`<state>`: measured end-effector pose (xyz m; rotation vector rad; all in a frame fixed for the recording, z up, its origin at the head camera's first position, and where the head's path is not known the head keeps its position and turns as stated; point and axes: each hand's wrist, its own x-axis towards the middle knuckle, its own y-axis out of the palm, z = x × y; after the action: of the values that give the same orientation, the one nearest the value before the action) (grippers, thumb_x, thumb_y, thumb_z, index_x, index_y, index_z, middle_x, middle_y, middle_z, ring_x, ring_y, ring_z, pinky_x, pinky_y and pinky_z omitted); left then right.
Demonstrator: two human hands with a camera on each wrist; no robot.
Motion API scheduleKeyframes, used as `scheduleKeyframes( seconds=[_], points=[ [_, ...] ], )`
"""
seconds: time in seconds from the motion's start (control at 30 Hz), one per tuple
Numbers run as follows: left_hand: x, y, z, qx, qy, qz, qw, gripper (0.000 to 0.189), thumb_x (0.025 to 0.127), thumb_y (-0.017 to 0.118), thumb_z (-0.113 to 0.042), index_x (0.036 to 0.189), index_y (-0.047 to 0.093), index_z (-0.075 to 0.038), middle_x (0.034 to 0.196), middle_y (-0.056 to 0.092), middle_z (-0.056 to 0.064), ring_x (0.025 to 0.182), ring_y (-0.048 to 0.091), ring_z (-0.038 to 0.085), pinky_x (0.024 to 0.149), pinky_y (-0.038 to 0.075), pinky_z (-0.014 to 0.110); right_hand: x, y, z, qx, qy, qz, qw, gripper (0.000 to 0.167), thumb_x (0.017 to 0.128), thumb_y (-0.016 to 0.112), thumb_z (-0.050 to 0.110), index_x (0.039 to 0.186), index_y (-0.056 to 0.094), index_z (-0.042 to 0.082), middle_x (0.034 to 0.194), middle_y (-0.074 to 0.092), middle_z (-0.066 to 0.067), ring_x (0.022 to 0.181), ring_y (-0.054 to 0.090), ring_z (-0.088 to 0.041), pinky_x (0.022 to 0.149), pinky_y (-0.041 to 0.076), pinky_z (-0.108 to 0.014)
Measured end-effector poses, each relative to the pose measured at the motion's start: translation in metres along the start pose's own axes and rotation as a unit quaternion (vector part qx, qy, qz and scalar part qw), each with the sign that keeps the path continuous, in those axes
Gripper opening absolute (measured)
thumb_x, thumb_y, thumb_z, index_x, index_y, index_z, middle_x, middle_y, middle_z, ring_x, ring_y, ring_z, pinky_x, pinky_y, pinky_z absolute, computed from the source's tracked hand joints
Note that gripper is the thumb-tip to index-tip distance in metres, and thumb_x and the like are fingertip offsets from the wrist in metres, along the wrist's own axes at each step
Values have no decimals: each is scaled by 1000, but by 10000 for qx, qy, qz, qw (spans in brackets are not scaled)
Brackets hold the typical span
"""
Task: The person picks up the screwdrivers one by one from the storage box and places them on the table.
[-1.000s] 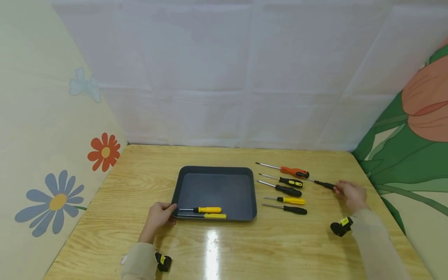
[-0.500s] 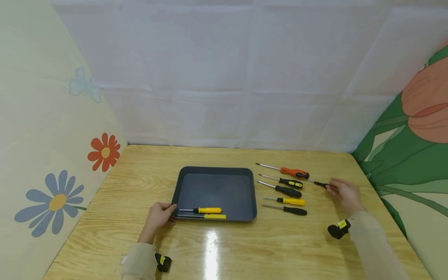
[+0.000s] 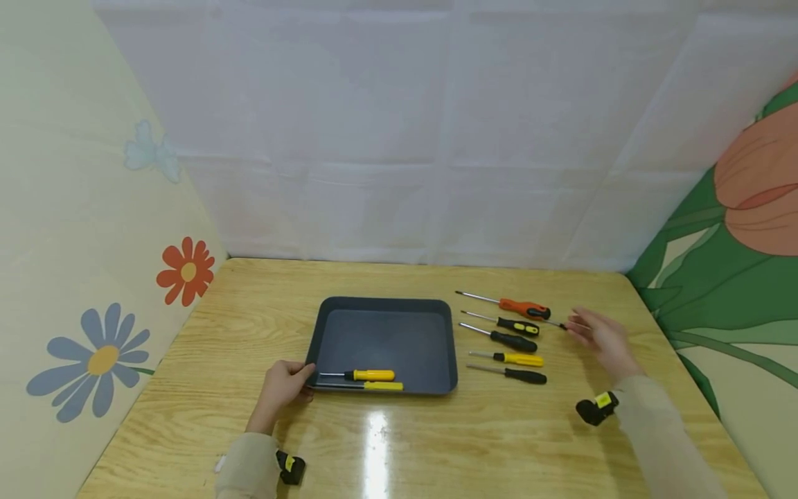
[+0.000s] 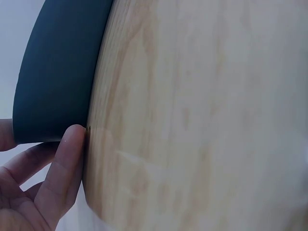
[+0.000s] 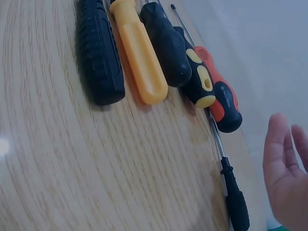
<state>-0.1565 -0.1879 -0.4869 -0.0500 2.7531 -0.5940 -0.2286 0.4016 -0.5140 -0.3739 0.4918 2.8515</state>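
At its near left corner, my left hand point(image 3: 287, 384) pinches the dark grey tray point(image 3: 446, 346), whose wall point(image 4: 57, 72) shows between thumb and fingers in the left wrist view. Two yellow-handled screwdrivers, one point(image 3: 374, 375) above the other point(image 3: 383, 386), lie along the tray's near side. Over on the right, my right hand point(image 3: 603, 341) hovers above a slim black screwdriver point(image 5: 236, 202), covering most of its handle in the head view. The right wrist view shows that hand's fingers point(image 5: 276, 149) extended and apart from this screwdriver.
Right of the tray, several screwdrivers lie in a column: an orange one point(image 3: 517, 306), a black-and-yellow one point(image 3: 519, 326), a black one point(image 3: 514, 341), a yellow one point(image 3: 522, 359) and another black one point(image 3: 526, 375). White cloth point(image 3: 374, 138) hangs behind the table.
My right hand has shifted left from the end of the slim black screwdriver's handle to over it. That screwdriver lies where it was; left hand and tray stay put.
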Motion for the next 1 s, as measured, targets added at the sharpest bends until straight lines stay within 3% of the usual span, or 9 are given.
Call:
scheduleKeyframes(
  seconds=[0.2,0.4,0.67,0.83,1.0],
  points=[
    [0,0,0,-33,-25,7,10000,28,90,54,-9,104,61,15,67,63,13,50,62,22,49,53,33,2,3,-2,109,-17,367,9993,45,83,66,24,124,55,10,94,66,0,86,64,-14,79,50,-26],
    [-1,0,-1,-35,-14,-27,10000,28,89,54,-8,102,61,15,67,63,14,50,62,22,48,53,32,2,15,-1,58,45,723,9974,43,86,63,25,126,54,13,100,66,-2,92,64,-16,83,49,-29],
    [0,0,-1,-68,-44,-7,10000,28,89,54,-8,104,60,15,66,63,13,49,61,22,48,53,32,1,33,0,-2,34,1061,9943,53,87,62,20,134,43,5,102,66,-2,93,63,-17,81,50,-31],
    [1,0,-1,-137,-54,20,9999,30,89,54,-8,106,59,16,69,63,14,50,62,21,49,53,32,1,40,1,-111,107,1222,9924,42,86,63,19,125,53,6,103,66,-4,94,63,-19,82,49,-33],
    [1,0,-1,-130,-87,20,9999,28,90,53,-8,104,60,15,68,62,12,50,61,20,49,53,32,-15,59,11,-630,-24,1871,9803,31,89,59,20,118,59,8,106,65,-5,97,62,-20,84,48,-35]
  ],
)
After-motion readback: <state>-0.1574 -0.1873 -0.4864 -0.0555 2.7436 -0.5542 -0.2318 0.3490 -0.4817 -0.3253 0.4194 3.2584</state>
